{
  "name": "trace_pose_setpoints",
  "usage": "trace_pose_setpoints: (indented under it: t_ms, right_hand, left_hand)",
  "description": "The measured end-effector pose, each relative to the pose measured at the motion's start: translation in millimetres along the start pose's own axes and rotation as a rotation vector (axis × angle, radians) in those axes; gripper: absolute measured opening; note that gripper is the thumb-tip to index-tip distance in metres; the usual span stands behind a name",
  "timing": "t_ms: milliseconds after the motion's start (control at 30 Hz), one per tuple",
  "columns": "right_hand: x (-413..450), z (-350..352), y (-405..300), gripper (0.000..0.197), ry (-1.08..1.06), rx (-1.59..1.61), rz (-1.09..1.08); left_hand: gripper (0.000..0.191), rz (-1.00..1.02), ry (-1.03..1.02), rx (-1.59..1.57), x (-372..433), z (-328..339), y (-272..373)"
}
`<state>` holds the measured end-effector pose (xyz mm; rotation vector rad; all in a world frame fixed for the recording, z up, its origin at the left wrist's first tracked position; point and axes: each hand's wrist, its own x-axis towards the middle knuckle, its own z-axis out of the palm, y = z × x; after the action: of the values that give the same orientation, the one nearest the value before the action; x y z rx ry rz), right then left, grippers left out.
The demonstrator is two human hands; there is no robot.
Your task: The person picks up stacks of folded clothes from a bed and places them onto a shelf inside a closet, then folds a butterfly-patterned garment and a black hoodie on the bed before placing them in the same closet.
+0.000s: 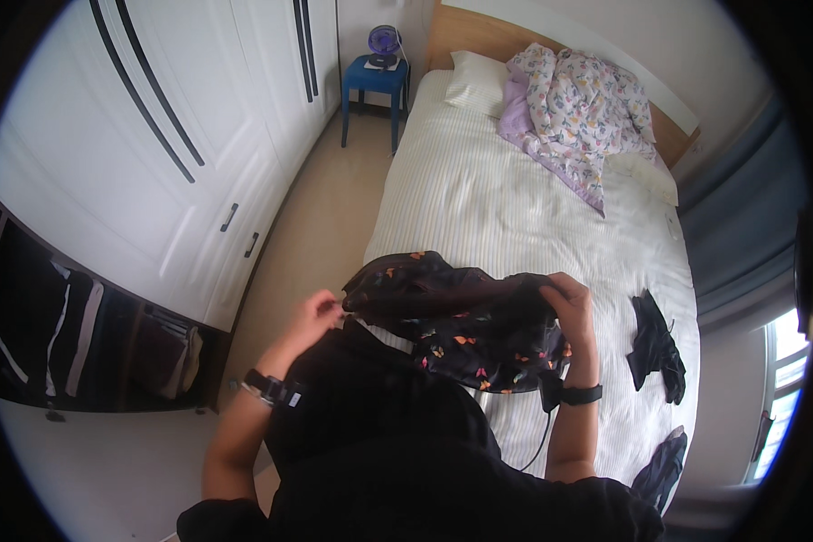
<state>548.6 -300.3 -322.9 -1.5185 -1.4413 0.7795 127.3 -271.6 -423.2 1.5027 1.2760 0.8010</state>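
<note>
A black garment with a colourful butterfly print (474,339) is stretched between my hands over the near end of the bed. My right hand (570,305) grips its upper right edge, thumb on top. At the garment's left end is my left hand (320,317), blurred, with its fingers pinched together at the edge; whether cloth is between them is hard to tell. Dark sheer fabric shows along the upper part of the garment, and the printed part hangs below. Both wrists wear black straps.
The bed (447,190) has a striped sheet, a pillow (477,82) and a crumpled floral quilt (576,101). Black garments (654,349) lie at its right edge. Left stand a white wardrobe (196,122) with an open section of hanging clothes, and a blue stool (377,78) bearing a small fan (383,42).
</note>
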Motion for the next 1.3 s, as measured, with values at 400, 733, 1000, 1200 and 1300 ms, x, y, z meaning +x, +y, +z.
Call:
trace_pose_setpoints:
  t_ms: [400, 733, 1000, 1200, 1300]
  right_hand:
    - [-59, -81, -64, 0.013, -0.149, 0.232, -0.308]
    - [-62, -133, -63, 0.020, -0.354, 0.116, -0.267]
    - [-14, -97, -53, 0.008, 0.282, -0.101, -0.084]
    - [-69, -110, -83, 0.003, 0.291, 0.030, -0.110]
    - [-79, -103, -99, 0.005, 0.237, -0.159, 0.002]
  left_hand:
    - [0.004, 0.075, -0.431, -0.257, -54, -67, 147]
    - [0.009, -0.244, -0.762, -0.217, -46, -67, 191]
    - [0.013, 0.210, -0.293, -0.346, 45, -30, 270]
    - [0.006, 0.309, -0.391, -0.511, 19, -50, 273]
    - [0.009, 0.229, -0.404, -0.480, 23, -62, 237]
